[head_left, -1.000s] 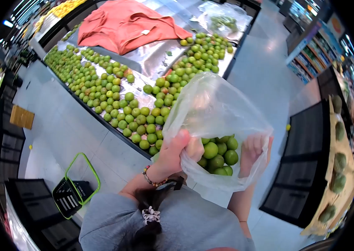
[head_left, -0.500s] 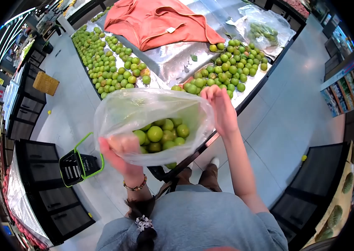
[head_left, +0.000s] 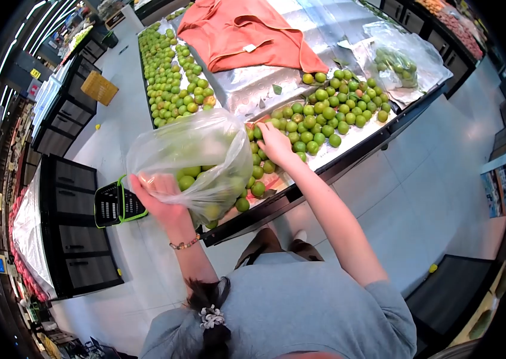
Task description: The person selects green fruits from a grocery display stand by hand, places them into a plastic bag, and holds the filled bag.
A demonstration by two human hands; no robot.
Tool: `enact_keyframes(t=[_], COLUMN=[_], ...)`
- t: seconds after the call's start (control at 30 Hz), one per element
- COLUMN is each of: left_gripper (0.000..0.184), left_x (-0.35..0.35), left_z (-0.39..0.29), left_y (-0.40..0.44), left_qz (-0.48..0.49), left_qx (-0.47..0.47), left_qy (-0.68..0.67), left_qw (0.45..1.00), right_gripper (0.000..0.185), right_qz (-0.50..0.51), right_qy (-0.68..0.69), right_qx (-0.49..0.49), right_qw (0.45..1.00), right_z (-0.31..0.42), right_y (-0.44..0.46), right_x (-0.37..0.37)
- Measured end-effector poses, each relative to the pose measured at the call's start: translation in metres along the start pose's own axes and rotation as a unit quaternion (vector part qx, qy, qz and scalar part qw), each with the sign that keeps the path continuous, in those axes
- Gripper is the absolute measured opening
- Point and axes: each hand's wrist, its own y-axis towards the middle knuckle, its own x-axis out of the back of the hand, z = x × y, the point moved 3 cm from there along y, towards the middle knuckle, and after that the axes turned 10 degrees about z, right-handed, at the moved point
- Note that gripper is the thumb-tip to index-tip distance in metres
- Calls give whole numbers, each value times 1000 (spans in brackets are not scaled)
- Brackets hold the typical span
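Note:
My left hand is closed on the rim of a clear plastic bag, with part of the hand seen through the film. Round green fruits, of a kind I cannot name for certain, lie in the bag's lower part. My right hand is at the near end of a pile of the same fruits on the stand. Its fingers are curled around one green fruit beside the bag. The bag's mouth sags toward the right hand, and its right side rests near the loose fruits.
A coral cloth lies across the metal display stand. More green fruits line its left side. Another plastic bag with green contents rests at the far right. A black basket with a green handle stands on the floor, left.
My right hand has left the bag's rim and moved down to the loose fruits. The bag has shifted left and its mouth has partly collapsed. My left hand still grips it.

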Motion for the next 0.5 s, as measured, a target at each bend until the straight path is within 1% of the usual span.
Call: enact_keyframes(t=[0.07,0.1,0.13,0.17,0.2,0.27,0.3,0.33,0.4,0.5], left_gripper=[41,43,43,43,43,42,42,41,40,41], left_x=[6,-2,2,9,13,12,12,14,15,11], left_z=[1,-2,-4,-4,-4,-4,-2,0,2,1], left_y=[-1,-5,-4,1,3,1,0,1,3,1], left_qz=[68,37,73,110,147,104,81,81,84,27], left_qx=[2,9,4,-1,-4,-5,-3,2,11,12], left_qy=[-4,3,3,3,2,8,11,23,60,91], left_qw=[998,999,997,994,989,995,997,996,995,995], right_gripper=[41,40,40,39,38,40,46,50,47,42], right_qz=[-38,-52,-70,-103,-86,-110,-101,-62,-45,-49], right_qy=[15,66,115,212,387,559,584,588,600,657], right_qx=[-7,-3,2,5,-24,33,75,108,122,111], right_qw=[999,996,991,972,918,821,802,799,789,744], right_z=[1,2,3,4,7,27,38,57,62,71], right_y=[-1,-6,-8,-8,-8,-11,-13,-17,-18,-24], right_x=[1,3,8,14,22,49,64,88,92,91])
